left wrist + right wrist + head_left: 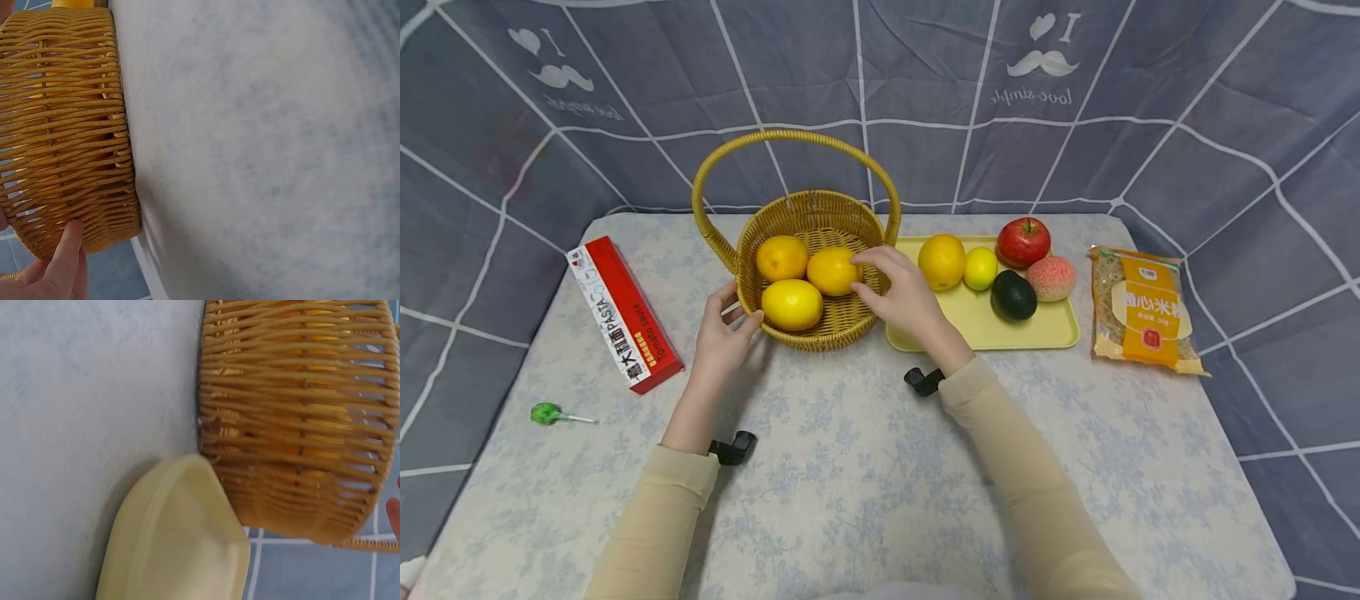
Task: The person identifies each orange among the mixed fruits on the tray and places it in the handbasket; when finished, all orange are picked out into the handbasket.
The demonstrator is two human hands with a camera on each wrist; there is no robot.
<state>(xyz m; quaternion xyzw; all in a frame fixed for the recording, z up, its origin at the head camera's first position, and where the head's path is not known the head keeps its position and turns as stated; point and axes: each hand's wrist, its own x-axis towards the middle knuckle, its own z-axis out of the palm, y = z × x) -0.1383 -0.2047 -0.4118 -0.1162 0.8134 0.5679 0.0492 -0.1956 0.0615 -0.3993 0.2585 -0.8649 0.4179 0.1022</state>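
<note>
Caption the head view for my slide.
Left hand against a wicker basket, right hand at a yellow-orange fruit inside, fruit-laden tray alongside.

Right hand (901, 290) higher than left hand (722, 329)

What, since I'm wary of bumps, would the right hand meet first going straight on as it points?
Most likely the nearest orange-yellow fruit in the wicker basket: the right hand reaches that fruit's edge in the head view, though actual contact is hard to tell.
</note>
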